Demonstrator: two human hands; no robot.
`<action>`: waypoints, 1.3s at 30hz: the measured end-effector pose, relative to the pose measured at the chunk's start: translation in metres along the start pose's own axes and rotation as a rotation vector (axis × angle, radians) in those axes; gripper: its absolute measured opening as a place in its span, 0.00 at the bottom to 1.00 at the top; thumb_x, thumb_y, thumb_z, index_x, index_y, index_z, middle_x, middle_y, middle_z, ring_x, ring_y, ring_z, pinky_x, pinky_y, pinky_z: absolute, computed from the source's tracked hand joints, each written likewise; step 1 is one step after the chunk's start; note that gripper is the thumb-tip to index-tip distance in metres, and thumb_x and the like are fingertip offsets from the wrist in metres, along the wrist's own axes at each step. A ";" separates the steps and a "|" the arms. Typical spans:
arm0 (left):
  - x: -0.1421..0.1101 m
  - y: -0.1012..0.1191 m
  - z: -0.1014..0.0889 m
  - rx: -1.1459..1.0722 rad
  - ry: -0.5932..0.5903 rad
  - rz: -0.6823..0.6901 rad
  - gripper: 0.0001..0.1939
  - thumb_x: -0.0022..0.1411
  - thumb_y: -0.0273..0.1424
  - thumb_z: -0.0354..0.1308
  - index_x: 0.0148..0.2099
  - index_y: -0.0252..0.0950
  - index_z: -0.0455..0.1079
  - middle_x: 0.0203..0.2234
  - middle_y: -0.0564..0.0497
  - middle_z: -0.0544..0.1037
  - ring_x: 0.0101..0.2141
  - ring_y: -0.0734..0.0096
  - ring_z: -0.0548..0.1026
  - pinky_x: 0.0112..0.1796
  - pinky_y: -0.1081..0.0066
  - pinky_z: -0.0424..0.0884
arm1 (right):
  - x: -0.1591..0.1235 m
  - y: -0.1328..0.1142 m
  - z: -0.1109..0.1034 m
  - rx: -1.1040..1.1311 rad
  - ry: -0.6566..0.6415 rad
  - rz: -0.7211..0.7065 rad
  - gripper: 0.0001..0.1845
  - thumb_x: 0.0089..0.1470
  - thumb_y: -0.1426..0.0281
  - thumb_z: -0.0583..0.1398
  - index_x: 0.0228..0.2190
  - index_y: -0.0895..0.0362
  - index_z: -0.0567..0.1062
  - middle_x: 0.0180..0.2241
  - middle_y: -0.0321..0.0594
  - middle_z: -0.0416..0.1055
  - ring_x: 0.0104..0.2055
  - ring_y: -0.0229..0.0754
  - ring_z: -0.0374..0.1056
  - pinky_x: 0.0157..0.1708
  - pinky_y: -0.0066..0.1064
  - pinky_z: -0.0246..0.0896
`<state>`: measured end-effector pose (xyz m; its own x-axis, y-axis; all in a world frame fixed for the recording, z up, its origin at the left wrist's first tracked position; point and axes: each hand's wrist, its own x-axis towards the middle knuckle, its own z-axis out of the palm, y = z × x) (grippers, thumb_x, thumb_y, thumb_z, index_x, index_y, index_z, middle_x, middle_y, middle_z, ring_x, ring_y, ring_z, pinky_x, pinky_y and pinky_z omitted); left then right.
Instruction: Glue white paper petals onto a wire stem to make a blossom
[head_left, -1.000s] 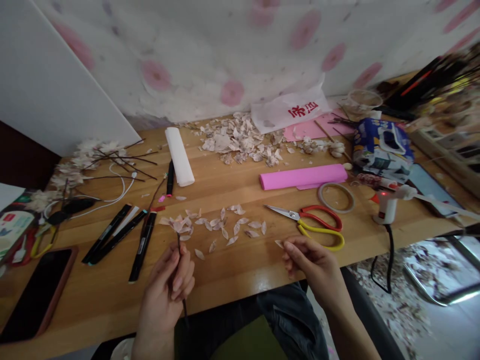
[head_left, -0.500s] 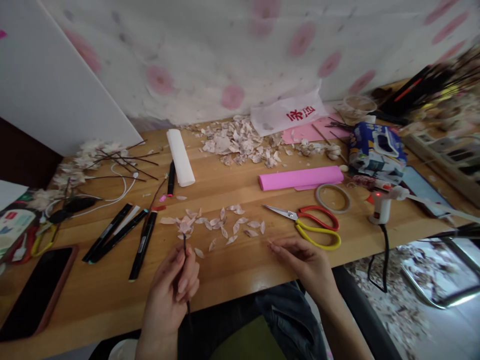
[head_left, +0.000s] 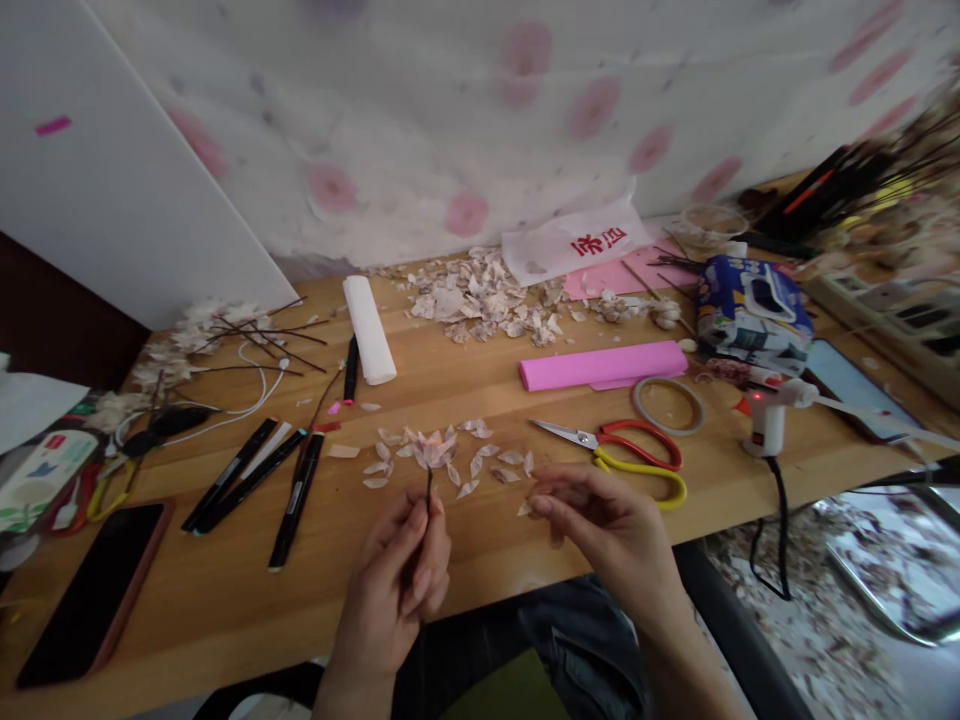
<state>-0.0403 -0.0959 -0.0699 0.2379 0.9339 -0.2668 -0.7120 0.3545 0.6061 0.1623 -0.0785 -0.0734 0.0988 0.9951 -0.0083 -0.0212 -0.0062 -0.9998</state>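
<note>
My left hand (head_left: pixel 411 560) is closed round the thin dark stem of a handmade flower (head_left: pixel 427 446), whose pale pink petals spread at the top. To its right my right hand (head_left: pixel 592 515) pinches a small pale petal (head_left: pixel 525 508) between thumb and fingertips. Several loose petals (head_left: pixel 480 458) lie on the wooden table just beyond both hands. Close behind my right hand are scissors (head_left: pixel 611 440) with one red and one yellow handle, blades parted and pointing left.
At the back lies a heap of petals (head_left: pixel 480 300). A pink paper roll (head_left: pixel 600 366), a tape ring (head_left: pixel 667 405) and a glue gun (head_left: pixel 766 415) are on the right. Markers (head_left: pixel 296 500), a white roll (head_left: pixel 369 330) and a phone (head_left: pixel 94 595) lie left.
My left hand has moved right with the flower, over the loose petals. A petal now shows clearly in my right hand's fingertips. The camera view has shifted slightly.
</note>
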 end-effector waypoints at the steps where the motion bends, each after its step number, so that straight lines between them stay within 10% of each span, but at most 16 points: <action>1: 0.001 0.000 0.004 -0.003 -0.018 -0.004 0.07 0.69 0.35 0.63 0.42 0.37 0.79 0.13 0.65 0.55 0.13 0.84 0.37 0.12 0.86 0.46 | 0.001 -0.008 0.004 0.038 -0.008 -0.035 0.14 0.54 0.59 0.72 0.39 0.53 0.85 0.26 0.38 0.81 0.23 0.38 0.75 0.18 0.24 0.73; 12: -0.001 0.013 0.043 -0.070 -0.155 -0.059 0.08 0.71 0.36 0.62 0.42 0.39 0.80 0.13 0.65 0.59 0.11 0.87 0.39 0.12 0.88 0.53 | 0.017 -0.075 0.024 -0.371 -0.026 -0.711 0.13 0.57 0.83 0.66 0.37 0.52 0.82 0.34 0.34 0.81 0.35 0.35 0.78 0.38 0.25 0.76; 39: -0.003 -0.008 0.055 -0.145 -0.192 -0.097 0.07 0.70 0.36 0.62 0.40 0.38 0.76 0.14 0.63 0.66 0.10 0.87 0.43 0.11 0.87 0.51 | 0.020 -0.069 0.006 -0.555 -0.020 -0.839 0.15 0.58 0.84 0.65 0.39 0.52 0.80 0.36 0.35 0.80 0.37 0.39 0.75 0.37 0.31 0.71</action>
<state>0.0008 -0.0991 -0.0332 0.4207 0.8925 -0.1627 -0.7640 0.4452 0.4669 0.1598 -0.0571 -0.0041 -0.1473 0.7004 0.6984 0.5146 0.6573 -0.5507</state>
